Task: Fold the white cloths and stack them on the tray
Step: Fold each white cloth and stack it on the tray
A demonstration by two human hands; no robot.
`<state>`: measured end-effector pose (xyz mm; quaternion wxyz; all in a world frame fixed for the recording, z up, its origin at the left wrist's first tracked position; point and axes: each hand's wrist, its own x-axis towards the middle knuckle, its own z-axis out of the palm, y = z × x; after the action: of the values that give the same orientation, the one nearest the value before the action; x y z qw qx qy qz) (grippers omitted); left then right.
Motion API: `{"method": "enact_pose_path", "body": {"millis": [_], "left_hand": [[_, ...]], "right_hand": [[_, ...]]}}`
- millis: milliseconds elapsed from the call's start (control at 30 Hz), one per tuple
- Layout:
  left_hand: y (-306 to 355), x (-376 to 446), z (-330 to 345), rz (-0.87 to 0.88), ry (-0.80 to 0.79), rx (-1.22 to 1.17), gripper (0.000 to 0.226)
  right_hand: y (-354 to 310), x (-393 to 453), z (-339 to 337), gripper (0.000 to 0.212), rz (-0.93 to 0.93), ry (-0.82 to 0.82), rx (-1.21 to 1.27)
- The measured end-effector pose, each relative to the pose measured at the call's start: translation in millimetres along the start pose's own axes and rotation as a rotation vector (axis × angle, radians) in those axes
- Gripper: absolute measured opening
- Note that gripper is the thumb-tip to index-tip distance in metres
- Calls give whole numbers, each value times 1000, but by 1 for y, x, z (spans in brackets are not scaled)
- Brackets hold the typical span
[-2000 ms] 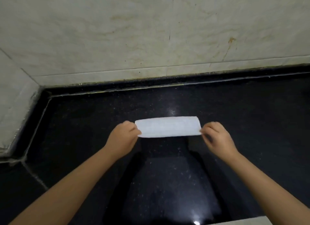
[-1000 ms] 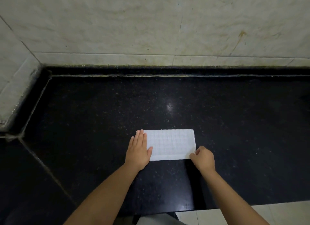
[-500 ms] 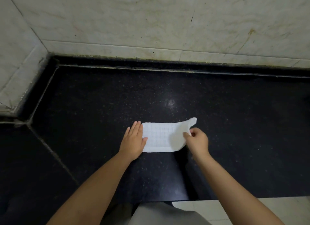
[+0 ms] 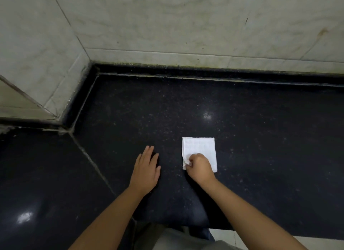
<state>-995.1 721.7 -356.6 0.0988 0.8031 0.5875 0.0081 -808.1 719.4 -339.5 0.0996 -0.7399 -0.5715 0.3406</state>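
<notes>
A white cloth (image 4: pixel 202 147), folded into a small square, lies flat on the black stone counter (image 4: pixel 242 128). My right hand (image 4: pixel 200 167) covers its near left corner and pinches the cloth's edge there with curled fingers. My left hand (image 4: pixel 147 169) lies flat on the bare counter to the left of the cloth, fingers straight, touching no cloth. No tray is in view.
A pale marble wall (image 4: pixel 186 26) runs along the back of the counter and angles forward at the left corner (image 4: pixel 55 93). The counter's front edge (image 4: pixel 242 231) lies near my body, with light floor tiles beyond it.
The cloth went from a long strip to a small square: my right hand brought its right end over to the left. My left hand came off the cloth onto the counter.
</notes>
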Motion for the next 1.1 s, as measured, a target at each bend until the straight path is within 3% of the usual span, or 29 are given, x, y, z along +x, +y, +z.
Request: {"method": "enact_pose_path", "body": {"millis": [67,233,400,467,567,733,833,967,1100], "left_hand": [[7,3,-1,30,-18,-18,49],[22,5,-5,171,-67,-101,43],[44,9,7,460,-49,-137,39],[57,10,11,545,-96,-118,38],[70,16,11,519,-130,-66,35],[82,20,9,324,-183,46,45],[97,21,8,287,-142,99,35],[130,14,9,458,-29,113,16],[191,5,-4,618,62,73,11]], "right_hand": [[2,3,-3,13,2,-2,-4],[10,-5,-16,47,-85,-143,-1],[45,-21,-26,39,-167,132,-187],[52,-24,-28,40,-136,95,-298],[49,-24,-33,36,-106,43,-296],[41,-20,-43,28,-40,-19,-173],[40,-30,-62,22,46,-138,-30],[70,-60,-94,15,145,-251,101],[132,-108,-145,19,154,-113,179]]}}
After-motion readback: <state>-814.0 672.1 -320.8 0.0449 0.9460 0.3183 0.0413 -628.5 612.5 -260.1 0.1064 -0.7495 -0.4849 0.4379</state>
